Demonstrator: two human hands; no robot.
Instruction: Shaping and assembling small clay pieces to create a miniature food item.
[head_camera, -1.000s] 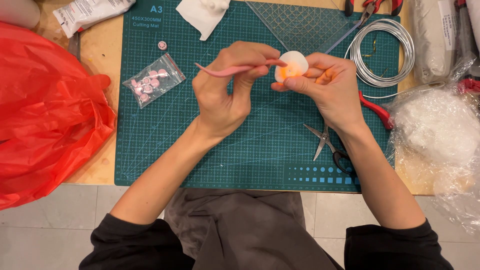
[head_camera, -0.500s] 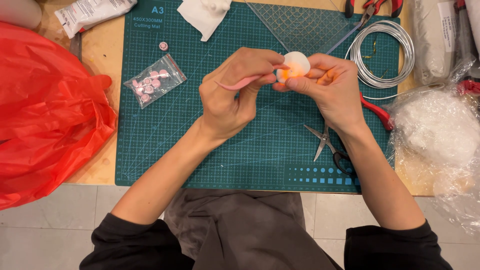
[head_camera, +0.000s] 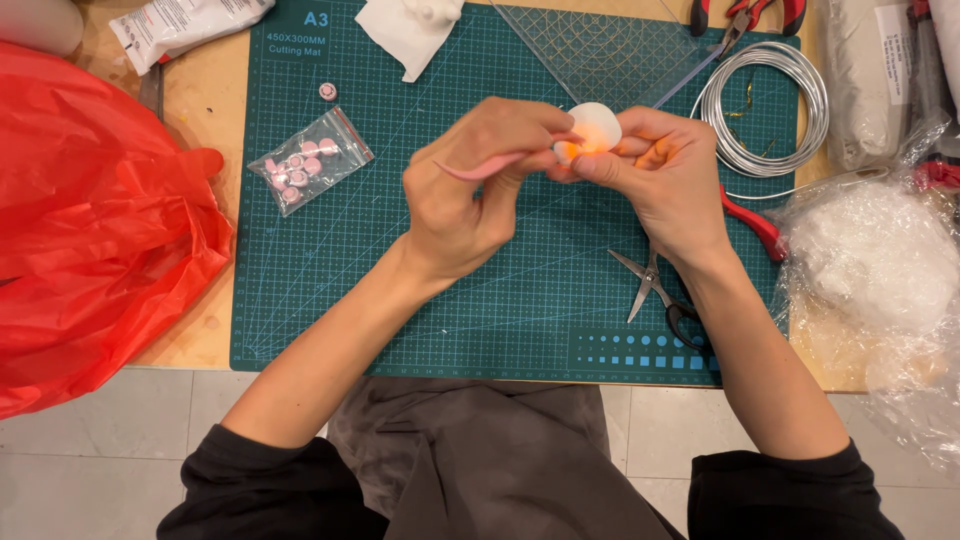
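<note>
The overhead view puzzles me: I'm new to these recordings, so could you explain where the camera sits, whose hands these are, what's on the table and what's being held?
The camera is worn on a person's head and looks straight down at their own two bare hands; there is no machine here. The left hand holds a thin pink tool whose tip meets a small white and orange ball held in the fingers of the right hand. Below them lies a green cutting mat on a wooden table. On the mat are a clear bag of pink pieces, scissors and a coil of silver wire. A red plastic bag lies at the left, white stuffing in clear plastic at the right.
</note>
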